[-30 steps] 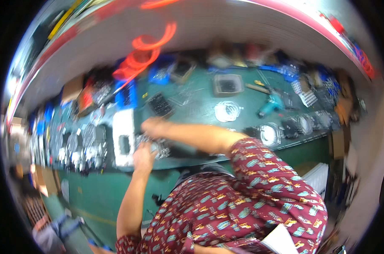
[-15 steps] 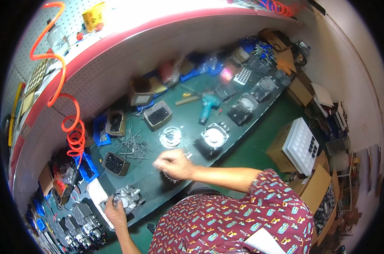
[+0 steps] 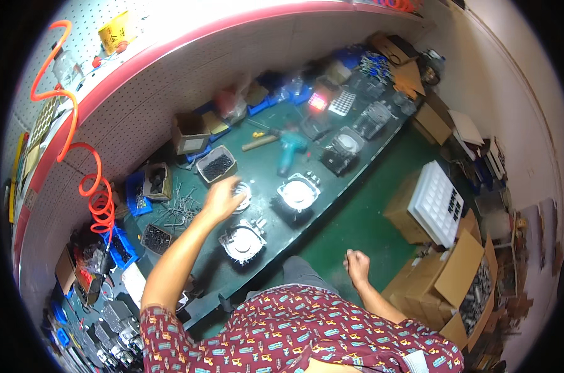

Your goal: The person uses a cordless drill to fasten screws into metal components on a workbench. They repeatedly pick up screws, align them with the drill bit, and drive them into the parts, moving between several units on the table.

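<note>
- Green workbench (image 3: pixel 276 231): the largest thing here, running beneath and beyond the teal drill (image 3: pixel 289 152), my landmark.
- Open carton (image 3: pixel 459 273): off the bench, well to the drill's right and nearer the person; holds a heap of grey metal-looking parts.
- White tray (image 3: pixel 434 199): right of the drill, resting on a box; black pieces sit in a few pockets at one end, the other pockets pale.
- Two metal housings with pale round centres: one (image 3: pixel 297 193) just nearer the person than the drill, the other (image 3: pixel 241 242) farther left and nearer still.
- Left hand (image 3: pixel 221 198): left of the drill, fingers bent over the pale rings; I cannot tell whether they grip.
- Right hand (image 3: pixel 356 267): beyond the bench edge, right of the drill, fingers loosely curled, nothing visible in it.
- Larger tub (image 3: pixel 203 159): left of the drill, filled with small dark pieces.
- Pale rings (image 3: pixel 246 200): on the bench, left of the drill, partly covered. Step in hand, I judge: reaching for one; picking one out would call for a fingertip pinch at the rim.
</note>
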Motion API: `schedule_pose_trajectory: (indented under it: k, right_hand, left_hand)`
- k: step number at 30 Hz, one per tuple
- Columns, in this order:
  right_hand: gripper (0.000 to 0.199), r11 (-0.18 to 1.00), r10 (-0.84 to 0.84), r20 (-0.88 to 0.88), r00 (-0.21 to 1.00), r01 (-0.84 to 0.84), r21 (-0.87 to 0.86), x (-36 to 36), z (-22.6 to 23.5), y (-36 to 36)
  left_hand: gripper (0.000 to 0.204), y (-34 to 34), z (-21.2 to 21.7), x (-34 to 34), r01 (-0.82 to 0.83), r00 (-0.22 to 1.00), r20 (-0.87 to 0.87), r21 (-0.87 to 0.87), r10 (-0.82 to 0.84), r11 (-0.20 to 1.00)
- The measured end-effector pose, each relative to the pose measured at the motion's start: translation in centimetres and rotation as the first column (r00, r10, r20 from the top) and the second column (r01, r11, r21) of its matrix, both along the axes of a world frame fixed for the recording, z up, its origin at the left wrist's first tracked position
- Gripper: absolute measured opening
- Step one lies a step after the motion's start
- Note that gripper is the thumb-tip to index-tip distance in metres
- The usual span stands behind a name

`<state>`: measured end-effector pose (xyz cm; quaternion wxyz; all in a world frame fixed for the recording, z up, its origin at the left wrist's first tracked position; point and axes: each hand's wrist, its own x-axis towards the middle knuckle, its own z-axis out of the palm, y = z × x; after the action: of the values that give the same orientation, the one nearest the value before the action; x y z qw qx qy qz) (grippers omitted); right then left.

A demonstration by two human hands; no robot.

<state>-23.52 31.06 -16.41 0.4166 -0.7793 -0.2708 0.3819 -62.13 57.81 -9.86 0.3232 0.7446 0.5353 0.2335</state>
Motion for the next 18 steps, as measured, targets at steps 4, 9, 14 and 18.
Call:
schedule_pose_trajectory:
  k: [4, 9, 14, 18]
  right_hand:
    - [0.02, 0.949, 0.14, -0.171, 0.975, -0.181, -0.259, 6.5, -9.2, -5.0]
    - [0.023, 0.753, 0.544, -0.161, 0.824, -0.563, -0.339, 16.7, -14.5, -10.8]
    - [0.028, 0.861, 0.161, -0.248, 0.955, -0.259, -0.438, 25.0, -14.3, -11.6]
    - [0.028, 0.859, 0.017, -0.174, 0.985, -0.103, -0.501, 24.7, -7.3, -4.6]
  left_hand:
    - [0.07, 7.2, -6.9, 8.2, 0.038, 0.997, -0.069, -0.116, -0.046, 0.993]
    - [0.101, 12.9, -13.4, 16.3, -0.113, 0.994, -0.043, -0.333, 0.104, 0.936]
    - [0.09, 15.9, -18.6, 22.5, -0.288, 0.958, -0.096, -0.345, 0.272, 0.893]
    - [0.087, 17.4, -20.1, 25.0, -0.425, 0.903, -0.22, -0.326, 0.37, 0.844]
